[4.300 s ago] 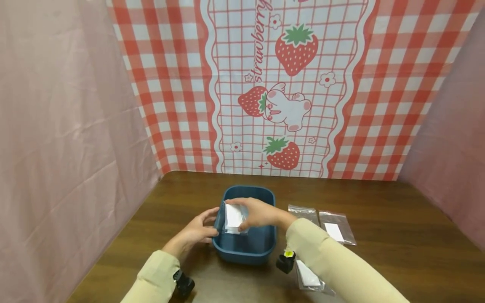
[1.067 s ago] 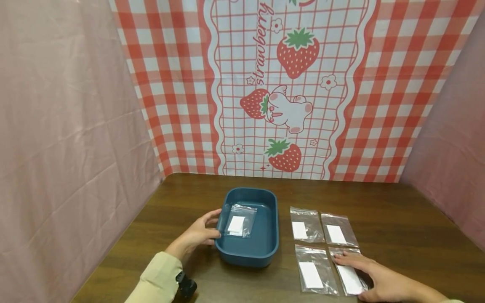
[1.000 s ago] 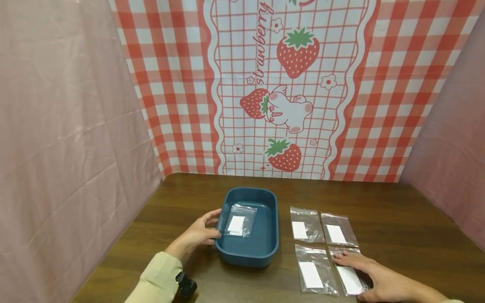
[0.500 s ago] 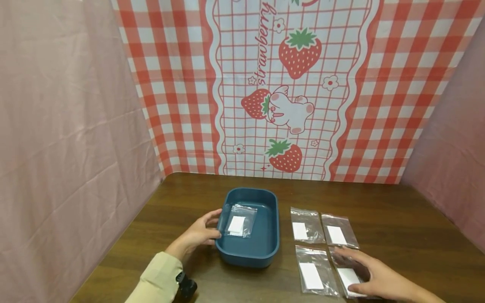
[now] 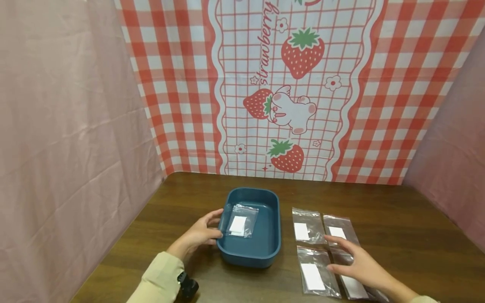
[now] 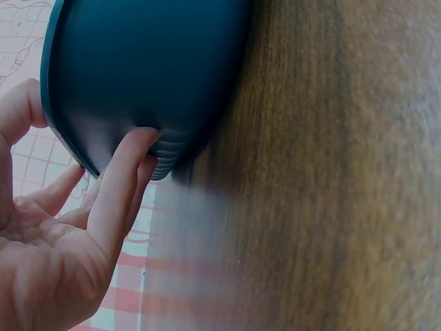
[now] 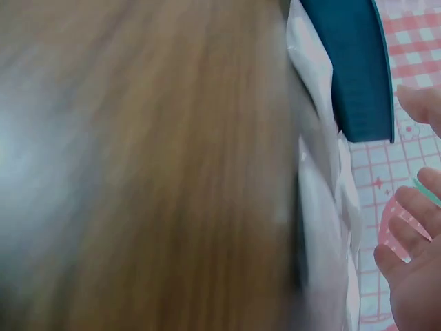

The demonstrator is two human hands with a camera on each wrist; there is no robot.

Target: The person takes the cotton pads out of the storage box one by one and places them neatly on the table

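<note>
My left hand (image 5: 199,230) rests its fingertips against the outer left wall of a blue plastic box (image 5: 250,260); in the left wrist view its fingers (image 6: 122,172) touch the wall, one low near the ribbed corner. Inside the box lie clear zip bags (image 5: 243,221) holding white cards, one overlapping another. My right hand (image 5: 360,265), thumb and fingers spread and holding nothing, is over the bags on the right. Under it lies the front-right zip bag (image 5: 354,288), partly hidden. Left of that is the front-left zip bag (image 5: 312,275), with a white card inside.
Behind these are the back-left zip bag (image 5: 307,227) and the back-right zip bag (image 5: 339,229), each with a white card. All rest on a brown wooden table (image 5: 182,189). A strawberry-print checked cloth (image 5: 288,105) hangs behind, with pink curtains (image 5: 75,147) at the sides.
Earlier my right hand was in the box with a bag. It then touched the front-right bag, and has since lifted off and moved up and left. My left hand stays at the box.
</note>
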